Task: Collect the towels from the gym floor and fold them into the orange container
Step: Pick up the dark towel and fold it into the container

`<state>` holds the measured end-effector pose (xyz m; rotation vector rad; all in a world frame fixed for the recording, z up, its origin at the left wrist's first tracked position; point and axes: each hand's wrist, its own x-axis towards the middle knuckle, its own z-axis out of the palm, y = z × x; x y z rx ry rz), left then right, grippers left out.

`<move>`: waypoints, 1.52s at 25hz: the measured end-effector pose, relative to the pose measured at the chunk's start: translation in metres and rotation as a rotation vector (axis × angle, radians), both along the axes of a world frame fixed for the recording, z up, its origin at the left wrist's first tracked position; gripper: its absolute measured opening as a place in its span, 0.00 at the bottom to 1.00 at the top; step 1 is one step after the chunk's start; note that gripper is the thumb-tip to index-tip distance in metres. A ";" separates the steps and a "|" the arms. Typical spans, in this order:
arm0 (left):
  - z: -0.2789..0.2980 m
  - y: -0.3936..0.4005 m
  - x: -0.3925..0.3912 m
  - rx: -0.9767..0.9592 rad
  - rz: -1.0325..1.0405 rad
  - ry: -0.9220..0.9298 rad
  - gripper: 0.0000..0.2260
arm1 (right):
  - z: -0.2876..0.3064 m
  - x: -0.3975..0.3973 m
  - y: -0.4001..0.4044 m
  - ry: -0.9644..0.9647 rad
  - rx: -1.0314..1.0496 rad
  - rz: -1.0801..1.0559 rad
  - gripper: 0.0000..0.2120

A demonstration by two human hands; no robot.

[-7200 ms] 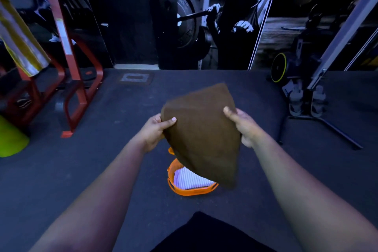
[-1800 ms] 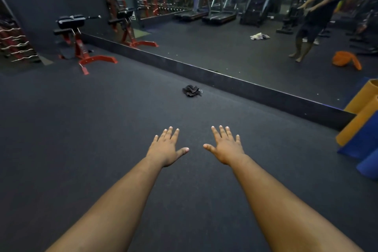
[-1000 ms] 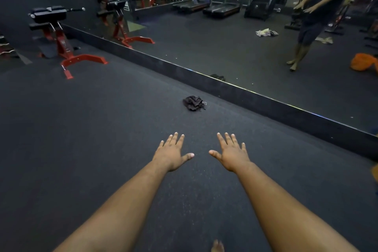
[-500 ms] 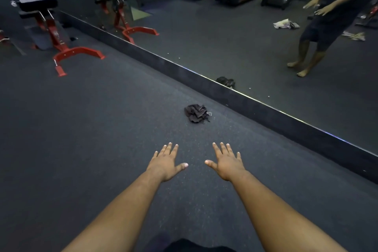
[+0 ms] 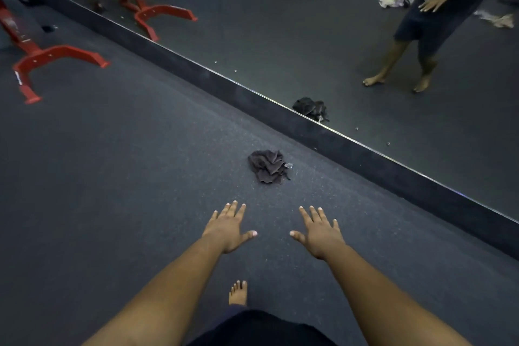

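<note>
At the far left, a red machine base (image 5: pixel 50 56) is seen standing on the dark gym floor (image 5: pixel 112 177). Further right, the left hand (image 5: pixel 229 229) is held out above the floor, palm down, with fingers straight and slightly spread; nothing is held in it. A bare foot (image 5: pixel 238 293) is planted on the floor below and between the two forearms. Ahead of the hands, a crumpled dark towel (image 5: pixel 268 166) is found lying on the floor, apart from both hands and near the black skirting (image 5: pixel 365 160) of a wall mirror (image 5: pixel 280 36). The right hand (image 5: pixel 320 233) is likewise extended palm down, fingers straight and spread, with nothing grasped. In the mirror, the towel's reflection (image 5: pixel 310 108) is shown just beyond the skirting, and at the far right the person's reflection (image 5: pixel 427 17) is visible, with light-coloured towels (image 5: pixel 390 0) scattered on the reflected floor beside it.
</note>
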<state>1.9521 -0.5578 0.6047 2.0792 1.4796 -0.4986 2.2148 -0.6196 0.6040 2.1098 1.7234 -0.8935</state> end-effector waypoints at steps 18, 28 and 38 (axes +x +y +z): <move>-0.251 0.477 0.137 -0.324 -0.037 0.126 0.42 | -0.276 0.101 0.470 0.172 -0.261 -0.126 0.39; -0.566 0.618 0.158 -0.406 -0.147 0.181 0.43 | -0.590 0.131 0.625 0.097 -0.237 -0.207 0.25; -0.647 0.634 0.122 -0.428 -0.193 0.213 0.43 | -0.698 0.080 0.649 0.233 -0.099 -0.826 0.08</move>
